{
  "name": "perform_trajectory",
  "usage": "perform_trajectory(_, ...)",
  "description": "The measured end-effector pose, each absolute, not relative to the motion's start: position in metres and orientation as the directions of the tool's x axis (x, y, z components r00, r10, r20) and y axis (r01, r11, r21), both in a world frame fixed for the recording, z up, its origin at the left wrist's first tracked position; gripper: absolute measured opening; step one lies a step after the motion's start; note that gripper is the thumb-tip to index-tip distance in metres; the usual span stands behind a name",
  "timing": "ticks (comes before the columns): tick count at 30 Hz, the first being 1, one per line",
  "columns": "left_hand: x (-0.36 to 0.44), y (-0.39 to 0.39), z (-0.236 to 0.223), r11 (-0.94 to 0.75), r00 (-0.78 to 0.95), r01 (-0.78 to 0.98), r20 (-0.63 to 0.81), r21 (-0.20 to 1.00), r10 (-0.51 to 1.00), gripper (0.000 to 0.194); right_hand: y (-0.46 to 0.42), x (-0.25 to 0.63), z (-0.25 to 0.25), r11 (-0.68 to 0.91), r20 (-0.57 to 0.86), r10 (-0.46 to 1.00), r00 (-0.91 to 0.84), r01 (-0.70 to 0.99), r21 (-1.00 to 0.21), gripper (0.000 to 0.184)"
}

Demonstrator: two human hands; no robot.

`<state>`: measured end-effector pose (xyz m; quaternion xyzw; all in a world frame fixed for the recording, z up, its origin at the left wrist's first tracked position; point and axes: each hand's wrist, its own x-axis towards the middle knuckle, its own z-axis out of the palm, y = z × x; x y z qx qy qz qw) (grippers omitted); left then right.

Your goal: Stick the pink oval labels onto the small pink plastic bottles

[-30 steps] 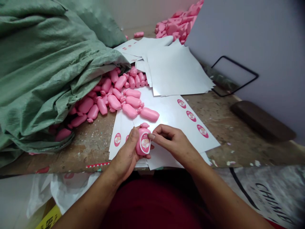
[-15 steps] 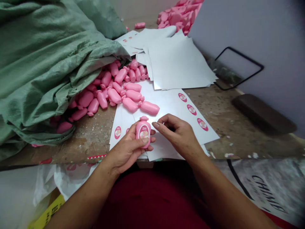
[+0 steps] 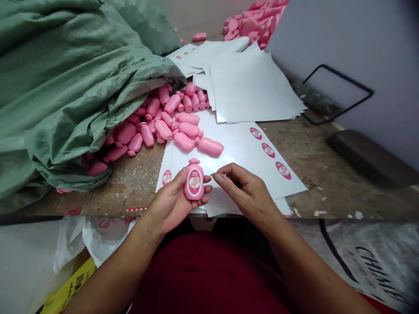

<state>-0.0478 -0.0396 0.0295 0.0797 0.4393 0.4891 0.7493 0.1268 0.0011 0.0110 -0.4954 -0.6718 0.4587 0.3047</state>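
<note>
My left hand (image 3: 172, 203) is closed around a small pink plastic bottle (image 3: 194, 196), its cap end pointing away from me. An oval "BABY" sticker (image 3: 194, 179) faces up on the bottle's front. Just to the right, apart from the bottle, my right hand (image 3: 247, 189) has its fingers curled and the thumb close to the forefinger. Whether anything is between those fingertips is hidden. Beneath both hands lie white sticker sheets (image 3: 235, 152), with several oval stickers (image 3: 268, 150) along the right side. More pink bottles (image 3: 210, 147) rest on the sheets beyond my hands.
A large green woven sack (image 3: 75, 78) spills pink bottles from the left. Farther back is a stack of white sheets (image 3: 252, 89). A black wire frame (image 3: 347, 78) and a dark block (image 3: 366, 157) stand right. Another pink heap (image 3: 255, 24) lies at the back.
My left thumb has moved off the sticker to the bottle's left edge, leaving the whole sticker visible. The view has shifted slightly; my right hand stays beside the bottle.
</note>
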Motion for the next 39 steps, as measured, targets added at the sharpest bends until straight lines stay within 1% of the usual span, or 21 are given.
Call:
perform_trajectory(1, -0.056, -0.045, 0.03, 0.511, 0.105, -0.624, -0.585, 0.591, 0.804, 0.022, 0.001, 0.128, 0.01, 0.088, -0.048, 0.946, -0.322, 0.395, -0.914, 0.028)
perform_trajectory(2, -0.069, -0.052, 0.031, 0.519, 0.066, -0.556, -0.587, 0.649, 0.807, 0.025, 0.002, 0.129, 0.009, 0.087, -0.052, 0.946, -0.321, 0.404, -0.91, 0.028)
perform_trajectory(3, -0.086, -0.062, 0.033, 0.531, 0.018, -0.451, -0.587, 0.718, 0.809, 0.031, 0.002, 0.131, 0.008, 0.085, -0.057, 0.946, -0.319, 0.413, -0.907, 0.028)
perform_trajectory(5, -0.129, -0.089, 0.039, 0.56, -0.091, -0.136, -0.573, 0.817, 0.814, 0.039, 0.004, 0.135, 0.004, 0.081, -0.061, 0.949, -0.311, 0.424, -0.902, 0.029)
perform_trajectory(6, -0.152, -0.106, 0.044, 0.574, -0.159, 0.048, -0.561, 0.817, 0.812, 0.04, 0.006, 0.136, 0.001, 0.081, -0.057, 0.952, -0.302, 0.428, -0.9, 0.03)
perform_trajectory(7, -0.174, -0.122, 0.051, 0.589, -0.208, 0.199, -0.553, 0.783, 0.806, 0.039, 0.007, 0.138, -0.001, 0.084, -0.052, 0.954, -0.294, 0.432, -0.898, 0.031)
perform_trajectory(9, -0.208, -0.152, 0.064, 0.635, -0.312, 0.417, -0.553, 0.651, 0.772, 0.041, 0.01, 0.14, -0.008, 0.103, -0.034, 0.958, -0.286, 0.452, -0.886, 0.034)
perform_trajectory(12, -0.227, -0.165, 0.075, 0.654, -0.444, 0.615, -0.492, 0.442, 0.749, 0.035, 0.01, 0.136, -0.018, 0.188, 0.02, 0.949, -0.315, 0.514, -0.837, 0.037)
perform_trajectory(14, -0.223, -0.148, 0.072, 0.575, -0.434, 0.738, -0.404, 0.352, 0.805, 0.029, 0.008, 0.129, -0.023, 0.274, 0.059, 0.925, -0.374, 0.553, -0.787, 0.036)
perform_trajectory(16, -0.212, -0.113, 0.063, 0.411, -0.35, 0.874, -0.25, 0.261, 0.903, 0.031, 0.005, 0.119, -0.025, 0.361, 0.07, 0.882, -0.467, 0.57, -0.738, 0.033)
perform_trajectory(18, -0.202, -0.069, 0.053, 0.249, -0.239, 0.962, -0.096, 0.111, 0.966, 0.035, 0.003, 0.108, -0.025, 0.422, 0.054, 0.836, -0.547, 0.577, -0.699, 0.03)
perform_trajectory(21, -0.193, -0.005, 0.038, 0.249, -0.248, 0.968, -0.032, 0.033, 0.968, 0.04, -0.001, 0.1, -0.023, 0.469, 0.054, 0.815, -0.577, 0.602, -0.646, 0.03)
perform_trajectory(25, -0.188, 0.043, 0.025, 0.276, -0.278, 0.96, -0.063, -0.041, 0.959, 0.04, -0.002, 0.104, -0.021, 0.503, 0.05, 0.803, -0.594, 0.63, -0.592, 0.03)
perform_trajectory(29, -0.187, 0.043, 0.028, 0.259, -0.264, 0.964, -0.112, -0.059, 0.958, 0.045, 0.006, 0.116, -0.019, 0.43, -0.018, 0.845, -0.534, 0.7, -0.57, 0.027)
perform_trajectory(31, -0.186, 0.031, 0.035, 0.224, -0.226, 0.974, -0.113, -0.028, 0.968, 0.047, 0.012, 0.121, -0.017, 0.392, -0.027, 0.87, -0.492, 0.725, -0.566, 0.027)
perform_trajectory(32, -0.185, 0.024, 0.039, 0.205, -0.203, 0.979, -0.101, 0.007, 0.974, 0.047, 0.015, 0.123, -0.015, 0.373, -0.032, 0.879, -0.476, 0.728, -0.575, 0.026)
perform_trajectory(34, -0.18, 0.009, 0.048, 0.174, -0.164, 0.975, -0.083, 0.138, 0.983, 0.043, 0.02, 0.123, -0.01, 0.337, -0.045, 0.888, -0.458, 0.715, -0.613, 0.026)
perform_trajectory(35, -0.177, 0.003, 0.051, 0.165, -0.15, 0.957, -0.081, 0.239, 0.985, 0.04, 0.022, 0.122, -0.008, 0.324, -0.047, 0.891, -0.451, 0.706, -0.63, 0.026)
perform_trajectory(37, -0.168, -0.005, 0.055, 0.165, -0.136, 0.859, -0.095, 0.485, 0.986, 0.036, 0.025, 0.119, -0.005, 0.313, -0.038, 0.9, -0.435, 0.703, -0.639, 0.025)
perform_trajectory(38, -0.162, -0.007, 0.054, 0.173, -0.139, 0.766, -0.104, 0.619, 0.985, 0.036, 0.026, 0.118, -0.004, 0.316, -0.027, 0.904, -0.427, 0.709, -0.631, 0.024)
perform_trajectory(39, -0.155, -0.007, 0.052, 0.187, -0.149, 0.638, -0.118, 0.747, 0.982, 0.036, 0.027, 0.116, -0.004, 0.325, -0.014, 0.906, -0.423, 0.717, -0.617, 0.023)
